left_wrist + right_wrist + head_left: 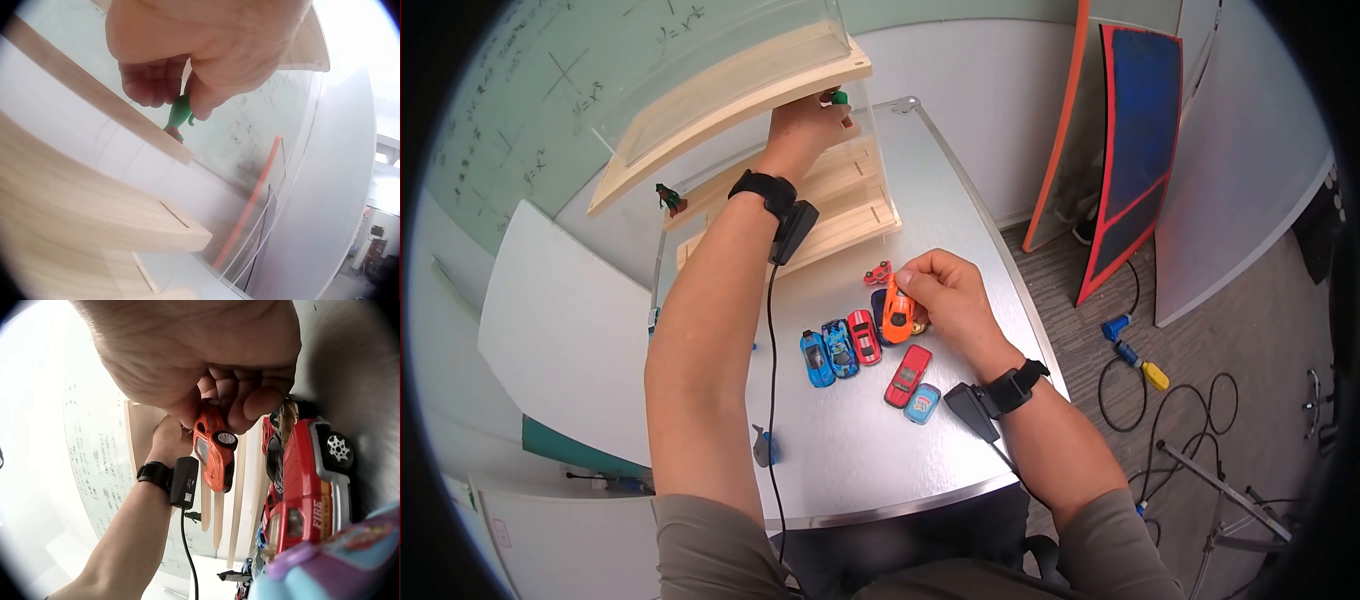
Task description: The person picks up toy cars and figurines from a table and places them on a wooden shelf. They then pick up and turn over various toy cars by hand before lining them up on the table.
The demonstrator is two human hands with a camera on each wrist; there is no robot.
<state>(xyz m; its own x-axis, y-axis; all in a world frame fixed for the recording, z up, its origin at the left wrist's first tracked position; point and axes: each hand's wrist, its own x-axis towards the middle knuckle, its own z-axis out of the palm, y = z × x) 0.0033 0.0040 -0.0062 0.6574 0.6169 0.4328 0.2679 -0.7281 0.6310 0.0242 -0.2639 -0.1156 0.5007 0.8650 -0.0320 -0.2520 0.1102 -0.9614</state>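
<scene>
My left hand (805,125) reaches into the wooden shelf (840,215) below its top board. Its thumb and fingers pinch a small green toy figure (179,114), whose reddish lower end is right at a shelf board's edge. Over the table, my right hand (948,300) pinches an orange toy car (214,450) by one end between thumb and fingers. Below the orange car in the head view lie a red-striped car (864,337), two blue cars (816,358), a red fire car (908,376) and a small light-blue car (922,404). A small red toy (878,273) lies beyond.
A dark green figure (668,198) stands at the shelf's left end. Near the table's front left lies a grey-blue toy (762,447). Clear panels (730,80) rise above the top board. Partition boards (1135,150) and cables (1140,380) are on the right.
</scene>
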